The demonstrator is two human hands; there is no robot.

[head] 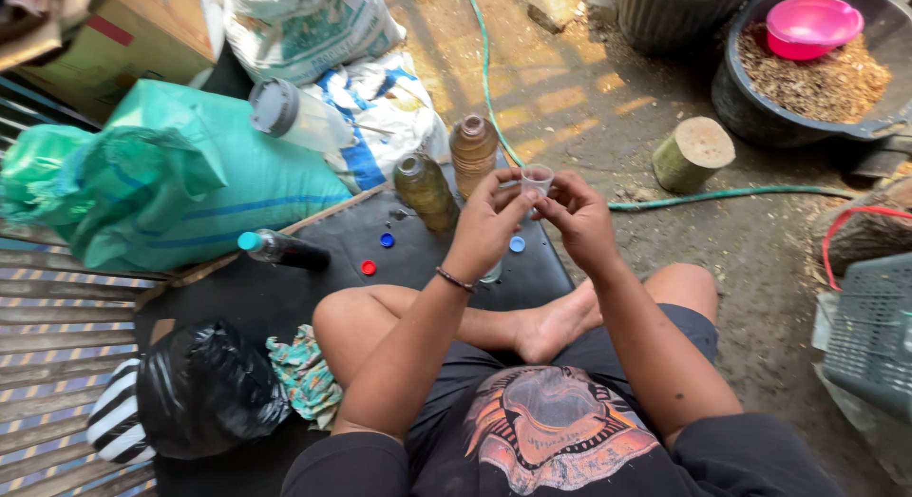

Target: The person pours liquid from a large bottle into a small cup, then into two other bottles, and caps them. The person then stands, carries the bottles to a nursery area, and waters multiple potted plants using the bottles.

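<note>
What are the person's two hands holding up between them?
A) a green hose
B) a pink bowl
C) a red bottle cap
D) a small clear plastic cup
D: the left hand and the right hand both pinch a small clear cup just in front of the two uncapped bottles of brownish liquid, while the red cap lies on the black mat.

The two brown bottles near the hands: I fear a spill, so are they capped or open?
Open. Both brown bottles stand upright with bare mouths, and loose caps lie on the black mat.
</note>
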